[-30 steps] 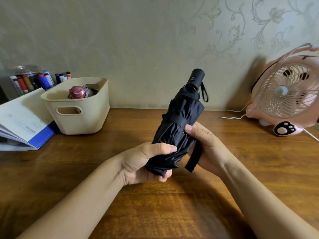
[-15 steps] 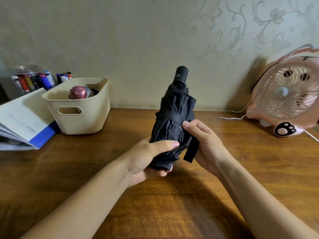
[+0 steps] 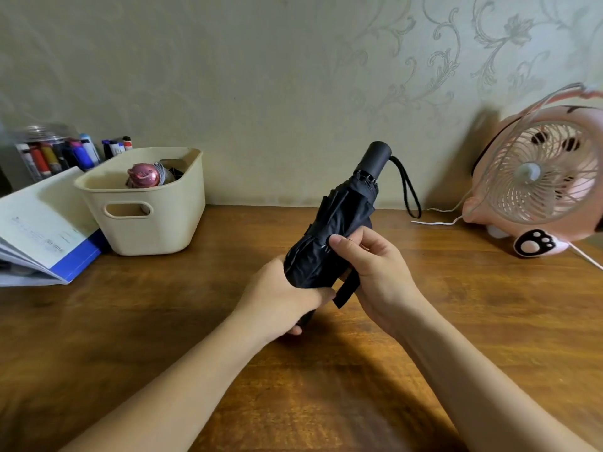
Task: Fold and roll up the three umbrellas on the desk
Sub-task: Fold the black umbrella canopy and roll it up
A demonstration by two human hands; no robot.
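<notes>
Slippage is threatening: the left hand (image 3: 280, 298) is gripping the lower end of the black umbrella (image 3: 339, 223), tilted between both hands above the worktop (image 3: 163, 321), while the right hand (image 3: 375, 272) is pinching its rolled folds under the thumb. Easing that thumb is risking the canopy springing loose before the strap (image 3: 347, 290), dangling between the hands, is fastened. Print on the booklet (image 3: 42, 236), far left of the hands, is showing too small to read.

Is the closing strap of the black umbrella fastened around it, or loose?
Loose. The strap hangs free beside the right hand, not wrapped round the black umbrella, which the left hand grips.
</notes>
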